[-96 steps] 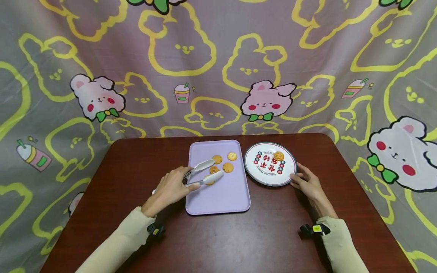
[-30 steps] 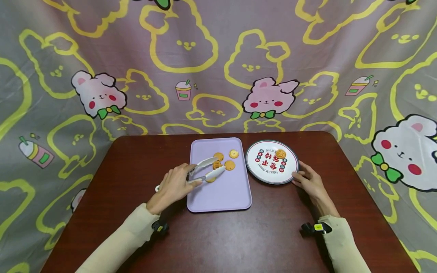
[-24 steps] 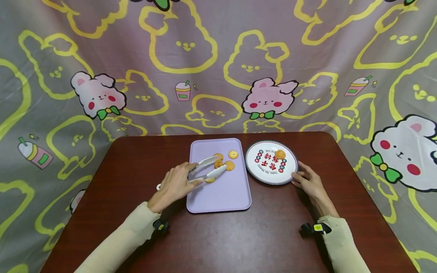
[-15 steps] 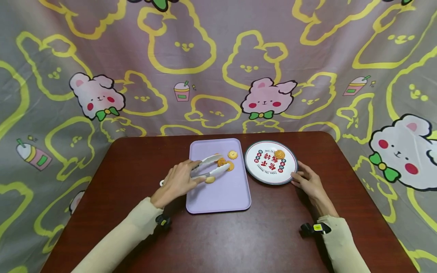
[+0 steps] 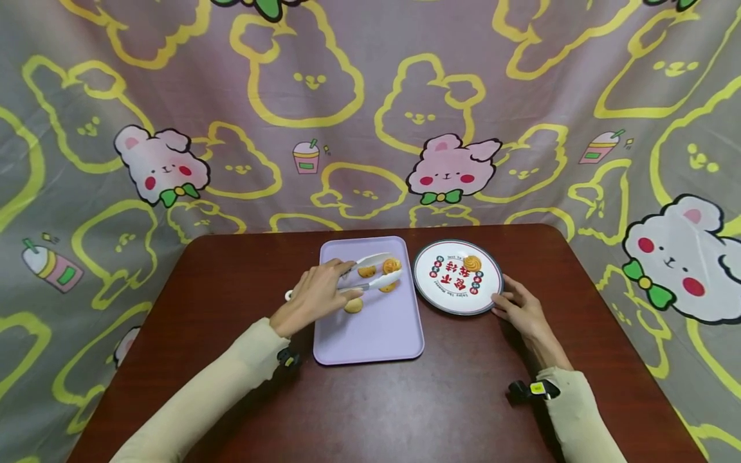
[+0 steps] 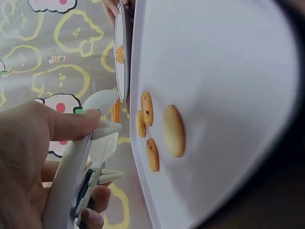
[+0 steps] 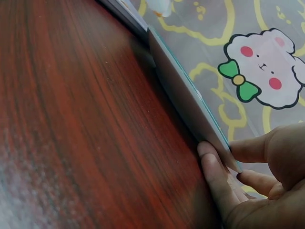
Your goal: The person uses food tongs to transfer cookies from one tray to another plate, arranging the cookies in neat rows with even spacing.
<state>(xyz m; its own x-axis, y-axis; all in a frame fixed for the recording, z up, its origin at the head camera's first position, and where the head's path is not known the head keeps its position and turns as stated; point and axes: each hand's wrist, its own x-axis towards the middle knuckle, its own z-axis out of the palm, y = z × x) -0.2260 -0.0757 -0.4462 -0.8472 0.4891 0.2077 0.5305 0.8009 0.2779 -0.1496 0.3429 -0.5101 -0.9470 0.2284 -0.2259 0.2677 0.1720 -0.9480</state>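
My left hand (image 5: 318, 289) grips metal tongs (image 6: 71, 176) with white tips, above the lilac tray (image 5: 370, 341). A swirled cookie (image 5: 392, 265) is between the tong tips; the left wrist view has it raised off the tray. Several other cookies lie on the tray, among them a smooth oval one (image 6: 174, 131) and a speckled one (image 5: 366, 272). To the tray's right stands a white plate (image 5: 442, 299) with red lettering, bearing one swirled cookie (image 5: 472, 263). My right hand (image 5: 523, 312) pinches the plate's right rim between thumb and fingers, as the right wrist view confirms.
A dark brown wooden table (image 5: 451, 399) bears tray and plate, which sit side by side. Behind it hangs a curtain (image 5: 347, 96) printed with yellow outlines and white rabbits, reaching round both sides.
The tongs close in on the swirled cookie, then travel right and away from me with it, lifting it off the tray. My right hand and the plate stay in place.
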